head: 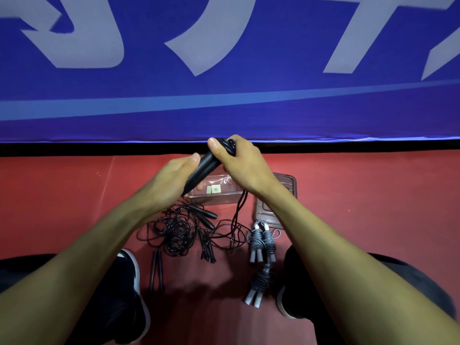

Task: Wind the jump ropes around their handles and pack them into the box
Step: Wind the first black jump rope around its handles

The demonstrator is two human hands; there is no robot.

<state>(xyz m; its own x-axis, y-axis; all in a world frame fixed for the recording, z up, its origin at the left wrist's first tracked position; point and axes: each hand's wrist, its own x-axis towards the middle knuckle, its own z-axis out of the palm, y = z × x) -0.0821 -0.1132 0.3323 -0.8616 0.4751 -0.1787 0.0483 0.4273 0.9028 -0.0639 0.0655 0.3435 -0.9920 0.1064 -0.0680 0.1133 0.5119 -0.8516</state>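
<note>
Both hands hold a pair of black jump-rope handles above the clear plastic box. My left hand grips the lower end. My right hand closes over the top end, where black cord is bunched. The loose cord hangs from my right hand down to the floor. On the floor lie a tangle of black rope, more black handles, and three wound grey ropes.
The box lid lies right of the box, partly under my right arm. A black handle pair rests by my left shoe. My right shoe is beside a wound grey rope. A blue banner wall stands behind.
</note>
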